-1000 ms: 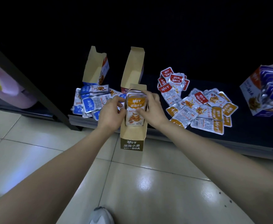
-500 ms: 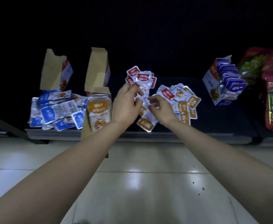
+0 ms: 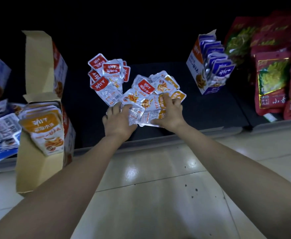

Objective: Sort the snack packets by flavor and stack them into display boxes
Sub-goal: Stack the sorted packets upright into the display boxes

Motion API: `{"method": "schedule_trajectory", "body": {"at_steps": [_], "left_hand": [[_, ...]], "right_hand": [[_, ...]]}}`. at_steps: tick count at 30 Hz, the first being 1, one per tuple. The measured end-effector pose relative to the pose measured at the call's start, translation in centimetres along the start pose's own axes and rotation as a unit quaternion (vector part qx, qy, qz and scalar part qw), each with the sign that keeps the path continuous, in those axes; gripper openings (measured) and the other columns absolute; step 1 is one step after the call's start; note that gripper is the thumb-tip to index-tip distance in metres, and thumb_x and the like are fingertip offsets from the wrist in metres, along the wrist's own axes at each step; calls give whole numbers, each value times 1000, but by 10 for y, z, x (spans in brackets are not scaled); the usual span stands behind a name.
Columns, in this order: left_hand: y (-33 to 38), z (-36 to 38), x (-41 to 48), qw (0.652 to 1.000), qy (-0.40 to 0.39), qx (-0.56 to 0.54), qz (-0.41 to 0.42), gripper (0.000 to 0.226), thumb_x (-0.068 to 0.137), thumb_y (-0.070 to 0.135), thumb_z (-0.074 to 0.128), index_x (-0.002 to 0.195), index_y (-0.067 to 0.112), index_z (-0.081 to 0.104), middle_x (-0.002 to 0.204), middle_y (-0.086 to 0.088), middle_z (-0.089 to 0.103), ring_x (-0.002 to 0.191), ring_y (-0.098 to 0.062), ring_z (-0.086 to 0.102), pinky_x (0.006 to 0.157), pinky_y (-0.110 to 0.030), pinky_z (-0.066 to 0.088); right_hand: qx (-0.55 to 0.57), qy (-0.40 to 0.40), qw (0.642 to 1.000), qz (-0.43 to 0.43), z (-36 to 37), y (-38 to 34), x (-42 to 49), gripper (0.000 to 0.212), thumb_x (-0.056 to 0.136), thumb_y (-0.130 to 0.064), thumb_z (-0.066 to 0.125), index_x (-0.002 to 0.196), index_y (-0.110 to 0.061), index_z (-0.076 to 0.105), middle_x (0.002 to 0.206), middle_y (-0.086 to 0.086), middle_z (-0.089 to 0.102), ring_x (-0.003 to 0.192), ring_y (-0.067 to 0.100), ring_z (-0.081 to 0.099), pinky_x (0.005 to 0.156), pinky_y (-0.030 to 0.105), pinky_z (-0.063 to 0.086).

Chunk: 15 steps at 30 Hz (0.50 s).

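Two bare forearms reached from the bottom of the view to a dark low shelf above a pale tiled floor. A second earlier both hands had rested on the box of orange packets; that box now stood untouched at the left, tilted over the shelf edge. Half a second earlier the fingertips had hovered at the loose pile. Now the left hand and right hand lay on the loose orange packets in the middle of the shelf, each grip curled around several of them. Red packets lay just behind. An empty box stood behind the orange one, a box of blue packets stood to the right, and large red bags lay beyond it.
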<state>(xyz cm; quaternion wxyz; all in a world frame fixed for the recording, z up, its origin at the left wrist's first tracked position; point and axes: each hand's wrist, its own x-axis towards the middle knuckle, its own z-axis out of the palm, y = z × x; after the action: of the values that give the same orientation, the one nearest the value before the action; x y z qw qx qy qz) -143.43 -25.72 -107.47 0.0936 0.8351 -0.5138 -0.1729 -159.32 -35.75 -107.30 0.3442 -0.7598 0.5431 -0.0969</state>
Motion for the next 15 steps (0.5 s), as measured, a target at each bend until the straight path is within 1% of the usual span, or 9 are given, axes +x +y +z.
{"method": "schedule_trajectory", "body": {"at_steps": [2, 3, 4, 6, 8, 10, 12, 14, 15], "left_hand": [[-1, 1, 1, 1000, 7, 4, -4, 76, 83, 44, 68, 147, 33, 28, 156, -3, 18, 141, -29, 16, 111, -46, 21], [-1, 1, 1, 1000, 7, 7, -4, 76, 84, 45, 67, 147, 33, 27, 156, -3, 17, 141, -29, 15, 111, -46, 21], [-1, 2, 1, 1000, 7, 8, -5, 76, 84, 46, 67, 147, 33, 27, 156, -3, 17, 141, -29, 15, 111, -46, 21], [-2, 2, 1, 1000, 5, 8, -3, 76, 85, 47, 66, 148, 34, 26, 156, -4, 17, 141, -29, 15, 112, -47, 21], [-2, 1, 1, 1000, -5, 8, 0, 77, 86, 47, 65, 149, 33, 24, 157, -5, 16, 142, -30, 14, 113, -47, 21], [-3, -2, 0, 1000, -22, 9, -1, 78, 87, 48, 63, 151, 32, 21, 159, -6, 12, 144, -30, 11, 114, -46, 19], [-2, -5, -3, 999, -38, 16, -1, 81, 87, 51, 60, 153, 30, 16, 159, -9, 7, 145, -30, 6, 116, -46, 15], [2, -9, -8, 999, -25, 14, 28, 89, 85, 54, 62, 153, 28, 12, 159, -11, 1, 146, -30, 1, 117, -44, 10], [5, -11, -11, 998, -12, 3, 60, 94, 82, 54, 65, 154, 29, 11, 160, -9, -2, 146, -29, -2, 117, -44, 9]], "right_hand": [[116, 8, 993, 11, 1, -1, 3, 99, 68, -17, 88, 146, -22, 28, 136, 10, 34, 123, 25, 43, 105, 36, 42], [175, 18, 984, 16, 1, 0, 4, 91, 71, -17, 86, 143, -22, 32, 135, 8, 42, 119, 23, 50, 101, 37, 46], [222, 27, 974, 20, 0, 0, 5, 77, 76, -19, 82, 139, -21, 37, 130, 6, 49, 114, 20, 55, 96, 35, 50], [255, 30, 966, 35, -2, -2, 3, 46, 86, -17, 73, 125, -19, 49, 119, 0, 56, 102, 17, 60, 87, 32, 53], [267, 24, 962, 56, -3, -2, 1, 26, 89, -10, 68, 112, -17, 58, 117, 1, 59, 100, 18, 61, 87, 32, 54], [274, 26, 959, 70, -7, -1, 0, 21, 88, -6, 68, 105, -17, 62, 117, 6, 63, 103, 21, 63, 90, 36, 55], [285, 31, 955, 76, -18, -3, -3, 20, 87, -4, 69, 103, -16, 64, 115, 10, 65, 102, 23, 65, 89, 40, 56], [307, 29, 948, 84, -30, -4, -8, 19, 87, -3, 68, 104, -12, 64, 111, 15, 67, 93, 23, 67, 85, 46, 57], [314, 26, 945, 91, -35, -5, -11, 20, 87, -2, 68, 105, -10, 64, 109, 17, 67, 88, 23, 66, 84, 50, 56]]}}
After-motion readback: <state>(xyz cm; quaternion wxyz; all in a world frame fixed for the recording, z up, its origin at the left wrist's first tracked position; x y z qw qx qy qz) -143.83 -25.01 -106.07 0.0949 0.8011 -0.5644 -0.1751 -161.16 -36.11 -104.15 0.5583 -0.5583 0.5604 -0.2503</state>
